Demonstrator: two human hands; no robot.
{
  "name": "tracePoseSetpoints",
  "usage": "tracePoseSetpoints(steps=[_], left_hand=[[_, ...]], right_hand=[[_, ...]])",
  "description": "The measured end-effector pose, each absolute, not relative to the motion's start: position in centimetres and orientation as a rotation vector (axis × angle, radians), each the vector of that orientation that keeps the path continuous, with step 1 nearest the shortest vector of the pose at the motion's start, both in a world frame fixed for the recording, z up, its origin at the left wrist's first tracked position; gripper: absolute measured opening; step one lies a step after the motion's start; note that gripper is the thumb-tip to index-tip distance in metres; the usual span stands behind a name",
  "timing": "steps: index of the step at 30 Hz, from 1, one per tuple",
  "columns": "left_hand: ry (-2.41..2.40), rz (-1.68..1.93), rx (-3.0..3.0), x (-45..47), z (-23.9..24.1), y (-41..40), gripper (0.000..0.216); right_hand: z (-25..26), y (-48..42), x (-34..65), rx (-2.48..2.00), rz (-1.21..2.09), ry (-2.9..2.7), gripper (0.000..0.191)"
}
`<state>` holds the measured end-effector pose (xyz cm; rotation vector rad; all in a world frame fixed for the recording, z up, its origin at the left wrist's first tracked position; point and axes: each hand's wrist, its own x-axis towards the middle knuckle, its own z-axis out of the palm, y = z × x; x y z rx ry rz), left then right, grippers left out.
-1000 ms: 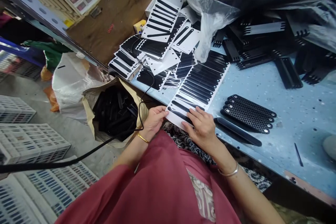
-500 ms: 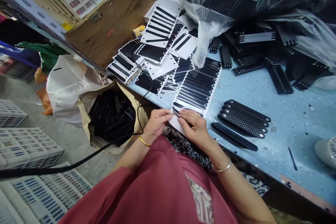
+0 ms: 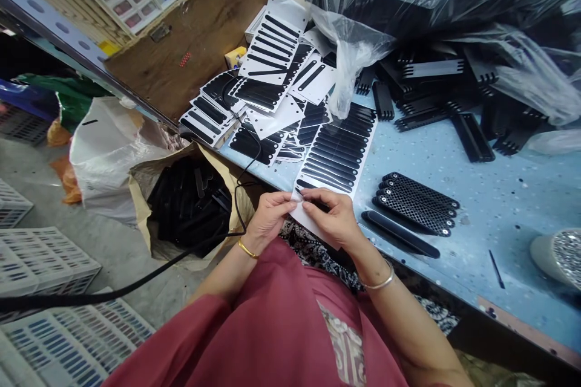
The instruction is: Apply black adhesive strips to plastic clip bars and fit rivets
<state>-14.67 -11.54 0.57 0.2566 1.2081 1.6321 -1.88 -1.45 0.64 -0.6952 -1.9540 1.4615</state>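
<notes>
A white backing sheet (image 3: 358, 173) with rows of black rounded strips lies at the table's front edge, its bare lower end hanging over. My left hand (image 3: 271, 216) pinches the sheet's left edge between thumb and fingers. Close beside it, my right hand (image 3: 333, 215) is closed in a pinch at the lowest row, with a dark strip partly showing under its fingers. The fingers hide most of that strip. To the right lie several black bars (image 3: 415, 204) with a crosshatched face, side by side, and a smooth black bar (image 3: 399, 234) in front of them.
More strip sheets (image 3: 273, 42) are piled at the back left. Black slotted parts (image 3: 472, 136) and clear plastic bags (image 3: 358, 51) cover the back right. A cup (image 3: 556, 257) and a thin black stick (image 3: 496, 269) are at right. An open sack (image 3: 143, 205) of black pieces and a cable (image 3: 149, 278) are at left.
My right hand has shifted slightly at the sheet's lower end, and more of the bare white backing shows below it. My left hand keeps its pinch. The whole view has moved a little.
</notes>
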Motion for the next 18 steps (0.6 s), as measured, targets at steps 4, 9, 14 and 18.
tracePoseSetpoints(steps=[4, 9, 14, 18], left_hand=[[1.205, 1.63, 0.264, -14.7, 0.5, -11.6, 0.025], [1.237, 1.629, 0.285, -14.7, 0.5, -11.7, 0.025], [1.309, 1.672, 0.216, -15.3, 0.1, -11.9, 0.029], [1.399, 1.657, 0.21, -15.9, -1.1, -11.9, 0.031]], right_hand=[[0.7, -0.8, -1.4, -0.642, 1.562, -2.005, 0.02], [0.5, -1.2, -2.1, -0.754, 1.634, -1.921, 0.01], [3.4, -1.1, -1.5, -0.865, 1.798, -1.451, 0.019], [7.4, 1.2, 3.6, -0.845, 1.554, -1.256, 0.017]])
